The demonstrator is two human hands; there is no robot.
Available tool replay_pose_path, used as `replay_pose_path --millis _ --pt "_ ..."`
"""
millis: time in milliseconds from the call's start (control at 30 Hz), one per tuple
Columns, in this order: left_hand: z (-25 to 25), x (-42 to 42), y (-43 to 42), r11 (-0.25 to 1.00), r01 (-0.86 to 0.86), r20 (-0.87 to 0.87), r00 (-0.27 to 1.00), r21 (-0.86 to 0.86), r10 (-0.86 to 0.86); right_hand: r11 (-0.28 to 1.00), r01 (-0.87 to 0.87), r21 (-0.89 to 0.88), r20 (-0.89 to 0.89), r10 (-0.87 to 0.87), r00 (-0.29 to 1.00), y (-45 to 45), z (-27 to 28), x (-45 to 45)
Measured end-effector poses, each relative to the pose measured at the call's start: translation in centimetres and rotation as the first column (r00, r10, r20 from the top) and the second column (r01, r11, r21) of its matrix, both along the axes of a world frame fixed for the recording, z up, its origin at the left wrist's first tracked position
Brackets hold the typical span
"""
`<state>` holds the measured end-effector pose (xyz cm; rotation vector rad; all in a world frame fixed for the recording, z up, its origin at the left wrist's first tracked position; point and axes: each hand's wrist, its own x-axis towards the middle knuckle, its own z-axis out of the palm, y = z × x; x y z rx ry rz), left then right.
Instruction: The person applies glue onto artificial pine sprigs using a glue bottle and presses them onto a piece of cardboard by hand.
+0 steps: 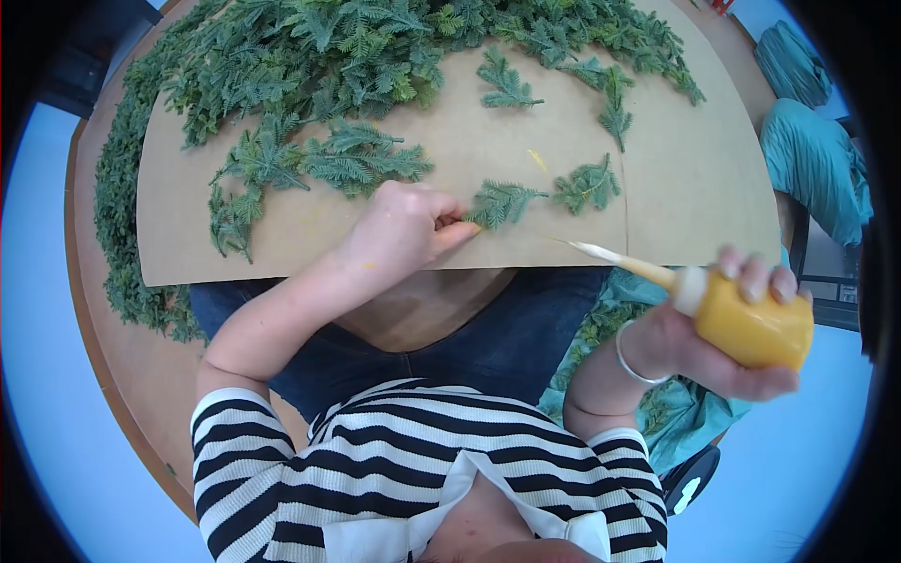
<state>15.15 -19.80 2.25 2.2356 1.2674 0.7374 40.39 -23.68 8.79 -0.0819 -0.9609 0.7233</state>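
My left hand (410, 223) is closed in a pinch at the left tip of a small green fir sprig (504, 203), low over the cardboard. In my right hand (727, 352) is a yellow squeeze bottle (758, 324) with a white collar and a long thin nozzle. The nozzle points left and slightly up, its tip over the board's near edge, apart from the sprig. Just right of that sprig lies another fir sprig (588, 186) with a few yellow marks on it. Small yellow spots show on my left hand and forearm.
A brown cardboard sheet (694, 178) spans my lap. A large heap of fir sprigs (319, 56) covers its far side, with loose sprigs (361, 161) nearer me. More greenery (122, 225) is piled at the left on the floor. Teal bags (817, 164) stand at the right.
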Motion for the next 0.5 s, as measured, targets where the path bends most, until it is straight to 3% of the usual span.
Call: replay_pose_path --millis 100,233,500 --pt "0.0 0.1 -0.1 0.992 -0.061 0.120 0.990 -0.110 0.074 0.996 0.047 -0.079 0.019 -0.046 0.999 1.3 -0.6 -3.7" --pt "0.4 0.0 0.3 0.988 -0.049 0.079 0.995 -0.150 0.062 0.999 -0.050 0.005 0.098 0.049 0.994 3.2 -2.1 -3.8" --pt "0.6 0.1 0.7 0.979 -0.028 0.075 0.996 -0.202 0.044 0.999 0.036 -0.029 0.164 -0.031 0.986 3.8 -2.6 -3.9"
